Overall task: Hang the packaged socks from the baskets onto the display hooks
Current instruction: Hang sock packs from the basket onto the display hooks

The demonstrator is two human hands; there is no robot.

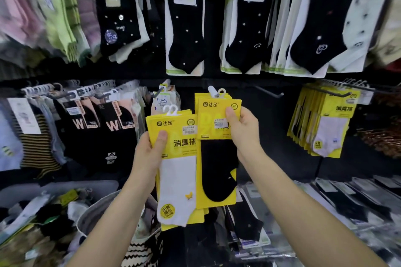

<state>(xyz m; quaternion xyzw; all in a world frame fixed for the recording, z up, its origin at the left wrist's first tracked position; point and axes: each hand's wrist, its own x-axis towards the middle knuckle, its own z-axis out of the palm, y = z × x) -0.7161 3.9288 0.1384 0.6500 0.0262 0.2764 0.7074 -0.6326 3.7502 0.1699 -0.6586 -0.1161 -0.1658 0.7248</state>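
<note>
My left hand (149,151) grips a stack of yellow packs with white socks (178,165), thumb on the front, white hanger loops at the top. My right hand (243,130) pinches the upper right corner of a yellow pack with a black sock (217,158). That pack's loop sits at the white tip of a display hook (213,91), with more yellow packs behind it. An empty hook (269,91) juts out to the right.
More yellow packs with white socks (325,123) hang at the right. Black socks on cards (186,21) fill the upper row. Striped and black packs (91,128) hang at the left. Baskets of loose packs (54,212) stand below, with flat packs (347,199) lower right.
</note>
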